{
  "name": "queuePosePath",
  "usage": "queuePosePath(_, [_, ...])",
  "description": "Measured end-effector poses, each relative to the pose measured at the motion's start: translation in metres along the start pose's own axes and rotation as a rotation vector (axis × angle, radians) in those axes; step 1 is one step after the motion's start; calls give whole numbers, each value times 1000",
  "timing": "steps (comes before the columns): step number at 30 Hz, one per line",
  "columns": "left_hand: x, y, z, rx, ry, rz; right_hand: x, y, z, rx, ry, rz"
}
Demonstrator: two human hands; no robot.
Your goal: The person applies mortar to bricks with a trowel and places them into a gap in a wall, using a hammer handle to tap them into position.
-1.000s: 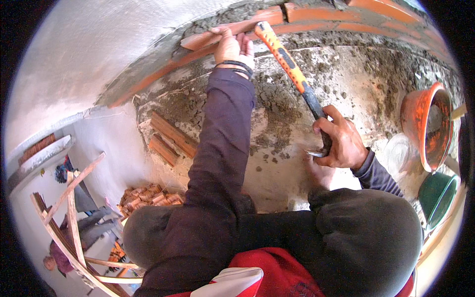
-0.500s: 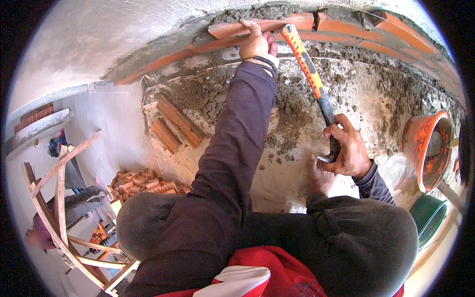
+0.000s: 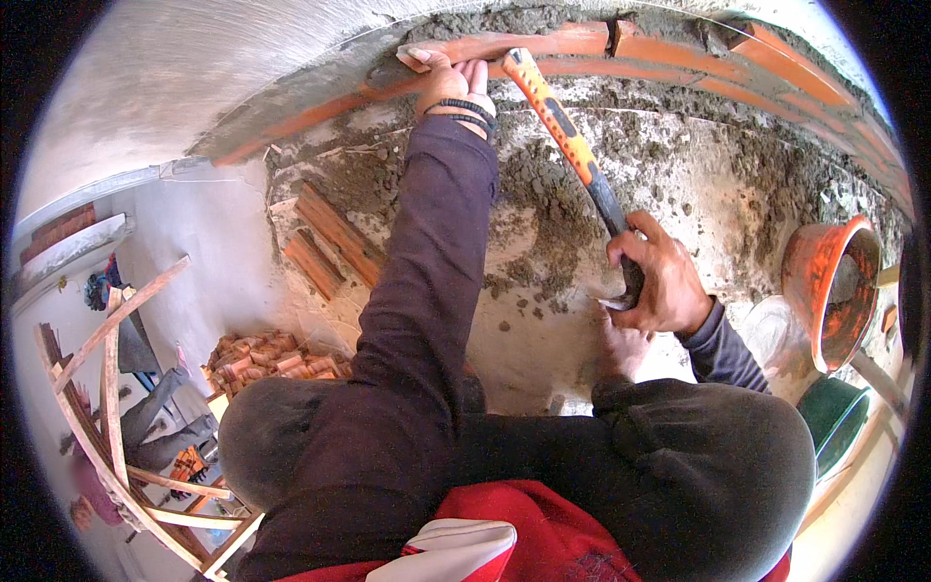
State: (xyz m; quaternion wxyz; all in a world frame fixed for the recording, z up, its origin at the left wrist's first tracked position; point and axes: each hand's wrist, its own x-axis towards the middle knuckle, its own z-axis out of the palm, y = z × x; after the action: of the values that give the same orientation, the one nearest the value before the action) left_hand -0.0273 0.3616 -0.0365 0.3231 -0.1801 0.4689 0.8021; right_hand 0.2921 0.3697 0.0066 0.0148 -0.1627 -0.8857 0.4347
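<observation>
An orange brick (image 3: 485,47) lies in grey mortar (image 3: 548,17) at the left part of the top course of a low wall. My left hand (image 3: 451,82) is at this brick's near edge, its thumb on the brick and the other fingers bunched beside its lower edge. My right hand (image 3: 661,276) is closed around the head end of a hammer (image 3: 562,126). The hammer's orange and black handle points up and left, its butt end at the brick's face beside my left fingers. Part of the metal head shows below my right fingers.
Loose bricks (image 3: 335,233) lie left of my forearm, with a brick pile (image 3: 272,357) beyond my knee. At right stand an orange bucket (image 3: 803,281) and a green tub (image 3: 829,417). A string (image 3: 679,15) runs along the wall. Wooden framing (image 3: 116,388) and another person (image 3: 155,427) are at left.
My left hand has slid left along the brick toward its end. The hammer's butt end has shifted left with it, still held in my right hand.
</observation>
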Motion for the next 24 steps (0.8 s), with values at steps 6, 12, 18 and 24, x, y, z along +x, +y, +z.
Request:
queuePosePath(6, [3,6,-3,-17,23,-10,-1,-8,-4,-12,-84,46])
queuePosePath(12, [18,1,-10,-56,17,12,5,-8,-8,-23,-75,57])
queuePosePath(18, [18,3,-10,-19,19,16,6,-8,-8,-34,-37,7])
queuePosePath(24, [15,8,-20,106,-49,54,-24,3,-19,-141,-136,45])
